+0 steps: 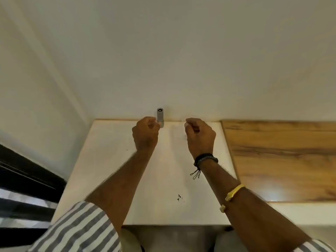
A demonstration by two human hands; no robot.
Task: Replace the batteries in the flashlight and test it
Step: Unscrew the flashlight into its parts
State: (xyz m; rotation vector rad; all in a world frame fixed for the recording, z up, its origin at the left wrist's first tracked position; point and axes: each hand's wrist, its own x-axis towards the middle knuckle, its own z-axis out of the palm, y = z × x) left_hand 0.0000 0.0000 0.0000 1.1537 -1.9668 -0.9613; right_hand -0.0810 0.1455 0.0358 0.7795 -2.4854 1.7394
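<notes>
Bare tabletop (pixel 112 179) lies open; only the upright flashlight (pixel 160 116) stands against the wall (pixel 181 60).

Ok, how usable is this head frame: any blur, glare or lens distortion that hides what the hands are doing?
Head view: soft, even warm light with faint shadows; wide-angle bowing stretches the forearms and table edges; a glare patch sits on the wood-grain panel. The image is slightly soft, so the small grey flashlight by the left hand lacks detail, and whatever the right hand pinches is unreadable.
</notes>
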